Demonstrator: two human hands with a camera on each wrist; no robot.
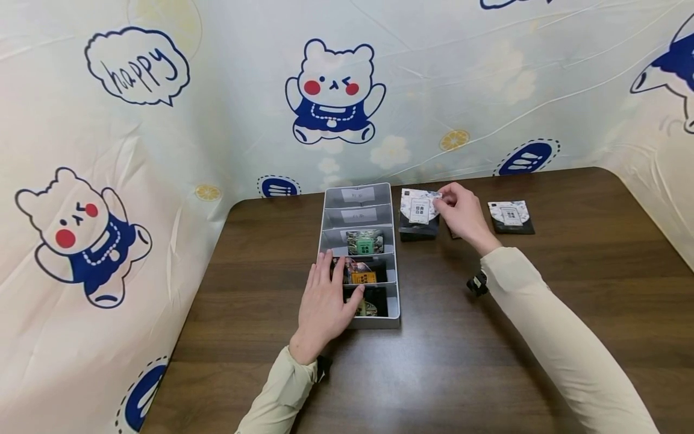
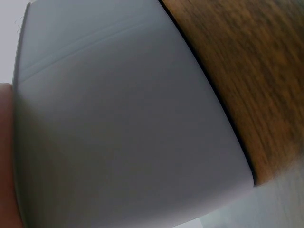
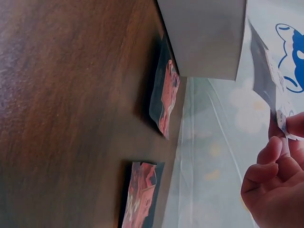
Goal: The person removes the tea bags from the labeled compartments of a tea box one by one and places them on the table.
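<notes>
My right hand (image 1: 463, 211) pinches the edge of a white-and-black tea sachet (image 1: 420, 208) between thumb and fingers. The sachet (image 3: 268, 71) is raised above the table, just right of a long grey divided box (image 1: 398, 301). My left hand (image 1: 325, 301) rests over the box's left rim, its fingers straight and spread. Inside the front compartments lie a green-labelled sachet (image 1: 365, 243), an orange-labelled sachet (image 1: 363, 276) and a dark sachet (image 1: 379, 298), the last two partly covered by the left hand. White labels (image 1: 358, 194) mark the two back compartments.
Another white-and-black sachet (image 1: 511, 216) lies right of my right hand. In the right wrist view, two red-printed sachets, one near the box (image 3: 166, 95) and one farther off (image 3: 142, 194), lie on the brown wooden table (image 3: 71, 95). A printed cloth (image 1: 434, 90) hangs behind the table.
</notes>
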